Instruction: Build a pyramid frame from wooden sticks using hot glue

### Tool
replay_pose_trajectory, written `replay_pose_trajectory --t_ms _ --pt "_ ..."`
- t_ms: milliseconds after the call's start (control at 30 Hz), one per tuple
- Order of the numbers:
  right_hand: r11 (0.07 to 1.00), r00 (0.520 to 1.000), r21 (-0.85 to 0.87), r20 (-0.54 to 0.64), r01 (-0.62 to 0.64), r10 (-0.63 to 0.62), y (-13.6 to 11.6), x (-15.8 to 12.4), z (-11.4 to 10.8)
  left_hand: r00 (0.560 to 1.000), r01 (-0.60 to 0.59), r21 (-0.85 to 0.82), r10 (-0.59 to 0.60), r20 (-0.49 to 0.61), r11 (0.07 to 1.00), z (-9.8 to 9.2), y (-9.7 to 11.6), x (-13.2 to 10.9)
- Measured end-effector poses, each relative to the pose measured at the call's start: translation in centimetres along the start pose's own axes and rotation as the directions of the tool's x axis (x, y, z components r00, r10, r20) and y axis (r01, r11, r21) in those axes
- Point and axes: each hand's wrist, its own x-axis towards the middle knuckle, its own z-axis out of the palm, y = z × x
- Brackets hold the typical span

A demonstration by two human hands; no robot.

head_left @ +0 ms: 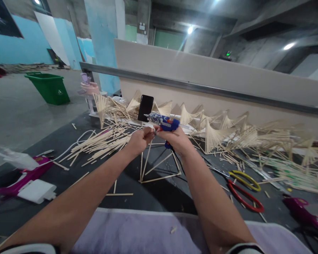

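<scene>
Clasping the blue glue gun (163, 121) above the stick frame (159, 163) on the bench (153, 199), the right hand (173, 137) meets the left hand (140, 141), whose grip is pressed together, anything pinched there hidden.

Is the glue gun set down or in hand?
In hand: the right hand grips the blue glue gun, which points left.

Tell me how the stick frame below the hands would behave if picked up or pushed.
The stick frame is probably light for its size: thin sticks around open space. It looks fragile, as those slender sticks meet at small corners. Pushed, it would likely slide or tip rather than roll, given its straight base edges.
</scene>
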Motion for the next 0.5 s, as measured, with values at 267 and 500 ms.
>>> replay_pose_trajectory --t_ms 267,500 --pt "1.000 0.999 0.002 0.012 0.029 -0.030 0.11 0.03 0.06 1.000 0.008 -0.018 -0.008 0.005 1.000 0.01 -0.27 0.08" --pt "1.000 1.000 -0.020 0.002 -0.017 0.017 0.20 0.12 -0.13 0.999 -0.009 0.063 0.006 0.034 0.998 -0.25 -0.45 0.06"
